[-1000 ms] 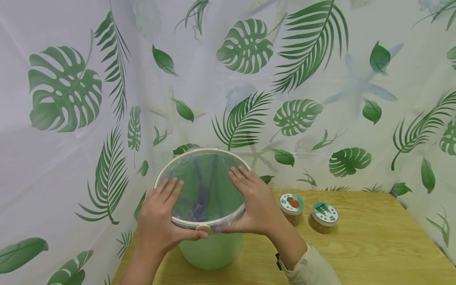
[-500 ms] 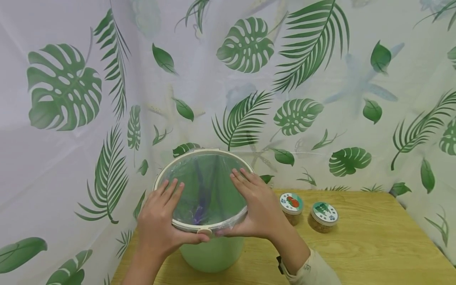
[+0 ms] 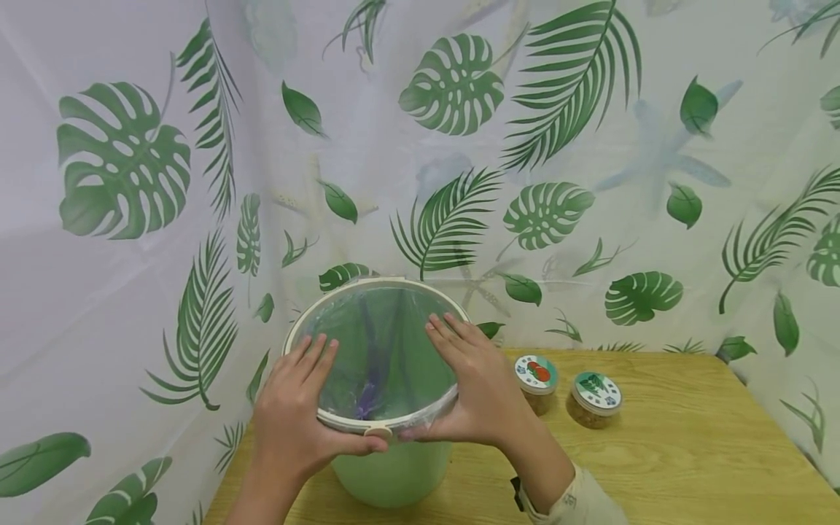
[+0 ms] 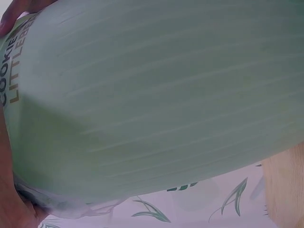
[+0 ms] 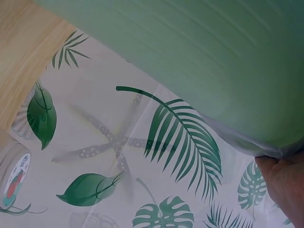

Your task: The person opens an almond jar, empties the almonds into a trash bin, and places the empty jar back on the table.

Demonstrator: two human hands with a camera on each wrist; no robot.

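Observation:
A light green trash can [image 3: 394, 474] stands in front of me, its wide mouth edged by a cream rim ring [image 3: 313, 305]. Thin see-through plastic, a trash bag [image 3: 370, 390] with a purple part, lines the inside. My left hand [image 3: 289, 405] grips the rim at the left, fingers laid over the edge and thumb along the front beside a round tab [image 3: 378, 433]. On the right side, my right hand [image 3: 482, 386] holds the rim the same way, its thumb at bunched film. The left wrist view shows the can's ribbed wall [image 4: 166, 95] and printed lettering [image 4: 19, 57].
Two small round jars with printed lids stand on the wooden table [image 3: 689, 437] to the right: one with a red picture [image 3: 537, 373], one with a green leaf picture [image 3: 596, 397]. A leaf-patterned cloth [image 3: 367, 131] hangs behind and at the left.
Both hands and the can's rim have shifted slightly down in the head view. The grip on the rim stays the same, and the jars have not moved.

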